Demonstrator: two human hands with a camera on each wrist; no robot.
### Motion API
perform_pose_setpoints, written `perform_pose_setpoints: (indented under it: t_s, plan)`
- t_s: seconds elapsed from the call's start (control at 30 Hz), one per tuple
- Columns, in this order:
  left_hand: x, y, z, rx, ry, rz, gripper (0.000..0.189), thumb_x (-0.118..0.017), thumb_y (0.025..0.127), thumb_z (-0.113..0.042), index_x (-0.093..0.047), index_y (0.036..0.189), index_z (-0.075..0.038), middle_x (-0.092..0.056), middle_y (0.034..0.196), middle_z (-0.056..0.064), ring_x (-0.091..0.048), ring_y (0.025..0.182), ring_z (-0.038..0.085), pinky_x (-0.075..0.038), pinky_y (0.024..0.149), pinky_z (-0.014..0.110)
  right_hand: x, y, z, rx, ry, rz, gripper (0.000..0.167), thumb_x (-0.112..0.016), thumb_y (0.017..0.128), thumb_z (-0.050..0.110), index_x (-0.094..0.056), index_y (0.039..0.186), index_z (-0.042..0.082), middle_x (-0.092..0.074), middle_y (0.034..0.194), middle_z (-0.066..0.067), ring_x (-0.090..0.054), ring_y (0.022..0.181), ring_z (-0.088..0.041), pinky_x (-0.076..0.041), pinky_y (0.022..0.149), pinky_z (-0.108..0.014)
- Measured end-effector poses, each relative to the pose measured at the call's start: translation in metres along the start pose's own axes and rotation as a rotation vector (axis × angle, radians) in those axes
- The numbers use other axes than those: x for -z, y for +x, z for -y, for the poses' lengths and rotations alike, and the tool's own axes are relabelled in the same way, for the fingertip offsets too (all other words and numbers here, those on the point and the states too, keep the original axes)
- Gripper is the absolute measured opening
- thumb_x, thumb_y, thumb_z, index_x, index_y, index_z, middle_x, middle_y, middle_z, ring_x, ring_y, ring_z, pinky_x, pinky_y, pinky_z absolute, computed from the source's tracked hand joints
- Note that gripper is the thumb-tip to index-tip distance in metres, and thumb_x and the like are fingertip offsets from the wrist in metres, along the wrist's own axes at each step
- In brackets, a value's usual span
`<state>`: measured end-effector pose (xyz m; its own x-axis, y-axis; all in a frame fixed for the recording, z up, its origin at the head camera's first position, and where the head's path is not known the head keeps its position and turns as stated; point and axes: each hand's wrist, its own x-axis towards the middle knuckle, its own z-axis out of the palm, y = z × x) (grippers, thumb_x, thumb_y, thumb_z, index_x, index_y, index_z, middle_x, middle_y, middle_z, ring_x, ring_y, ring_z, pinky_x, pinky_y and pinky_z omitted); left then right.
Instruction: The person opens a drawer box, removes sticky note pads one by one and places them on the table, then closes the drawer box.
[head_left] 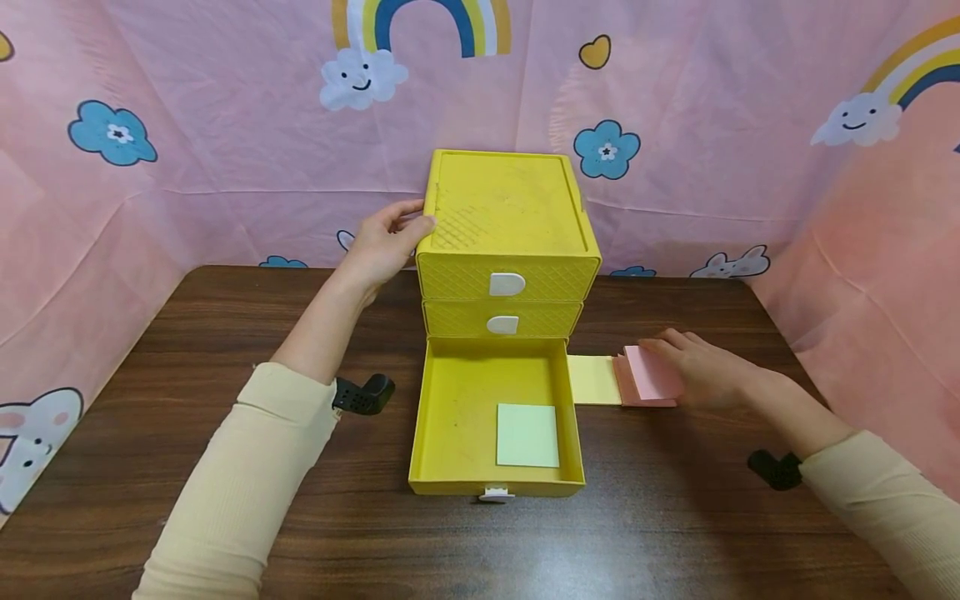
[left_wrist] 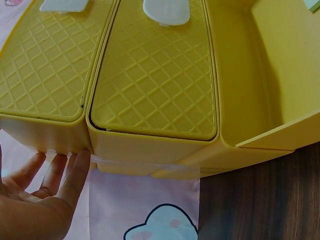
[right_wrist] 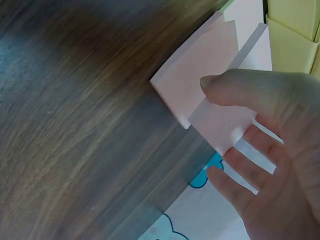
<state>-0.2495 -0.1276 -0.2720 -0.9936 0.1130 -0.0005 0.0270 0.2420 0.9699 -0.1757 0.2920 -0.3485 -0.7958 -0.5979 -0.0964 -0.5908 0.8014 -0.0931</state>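
A yellow drawer unit [head_left: 508, 204] stands on the table with its bottom drawer [head_left: 457, 408] pulled out. Inside that drawer, toward the front right, lies a pale green sticky note pad [head_left: 527, 436]. My left hand [head_left: 382, 243] rests against the unit's upper left side, thumb at the top edge and fingertips touching the side wall. Right of the drawer, my right hand [head_left: 708, 371] pinches a pink sticky note pad [head_left: 651, 371] between thumb and fingers, tilted up. Beneath it is a salmon pad [head_left: 626, 385], and a pale yellow pad [head_left: 592, 381] lies beside the drawer.
The two upper drawers, with white handles [head_left: 507, 284], are closed. The dark wood table [head_left: 360, 533] stretches around the unit. A pink printed cloth [head_left: 247, 125] hangs behind and along both sides.
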Motion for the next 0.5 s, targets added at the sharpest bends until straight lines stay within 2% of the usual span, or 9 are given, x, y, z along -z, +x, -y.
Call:
perform_pose_setpoints:
  t_s: [0.37,0.5]
  plan:
    - [0.0,-0.001,-0.002,0.015,0.021,0.001,0.052,-0.054,0.092,-0.033,-0.04,0.14,-0.019,-0.046,0.129,0.009,-0.051,0.112,0.02,-0.047,0.092,0.035,-0.006,-0.006,-0.015,-0.03,0.013,0.026,0.076,-0.079,0.065,0.008,-0.043,0.131,0.001,-0.047,0.12,-0.016,-0.048,0.107,-0.037,-0.046,0.086,-0.054]
    - [0.001,-0.002,-0.002,0.013,0.029,0.005,0.052,-0.053,0.092,-0.034,-0.039,0.141,-0.019,-0.045,0.131,0.01,-0.05,0.112,0.02,-0.047,0.094,0.035,-0.009,-0.008,-0.02,-0.052,0.011,0.032,0.076,-0.078,0.064,0.006,-0.043,0.131,0.001,-0.048,0.119,-0.015,-0.048,0.107,-0.037,-0.046,0.084,-0.054]
